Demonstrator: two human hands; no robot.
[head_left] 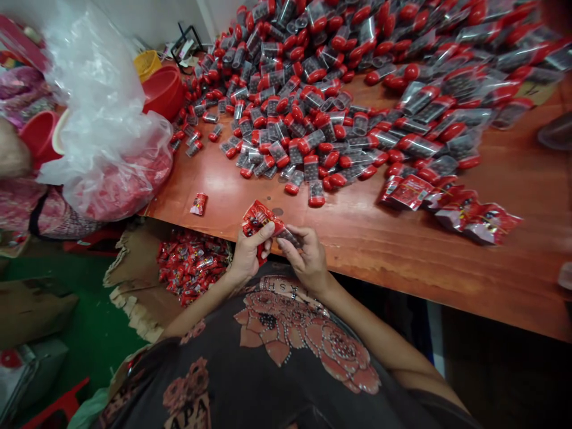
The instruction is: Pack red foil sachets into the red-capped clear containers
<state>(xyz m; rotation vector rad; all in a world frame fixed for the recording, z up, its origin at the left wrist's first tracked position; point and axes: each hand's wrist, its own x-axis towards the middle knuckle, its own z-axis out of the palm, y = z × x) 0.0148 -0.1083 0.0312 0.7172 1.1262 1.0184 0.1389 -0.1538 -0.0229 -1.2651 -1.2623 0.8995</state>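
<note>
At the table's front edge, my left hand (pixel 247 253) is closed on several red printed wrappers (pixel 259 215). My right hand (pixel 309 259) pinches a clear tube (pixel 290 236) with dark contents, its other end against the wrappers. Whether the tube's end is inside a wrapper I cannot tell. Beyond my hands a large heap of clear tubes with red caps (pixel 308 140) covers the back of the table. One red wrapped packet (pixel 199 204) lies alone to the left. More red wrappers (pixel 451 205) lie in an overlapping row on the right.
Below the table edge on the left, a torn cardboard box (pixel 134 286) holds many red packets (pixel 192 271). A big clear plastic bag (pixel 102 107) with pink-red contents stands at the table's left end, near a red bowl (pixel 164 92). Part of another person (pixel 13 149) shows far left.
</note>
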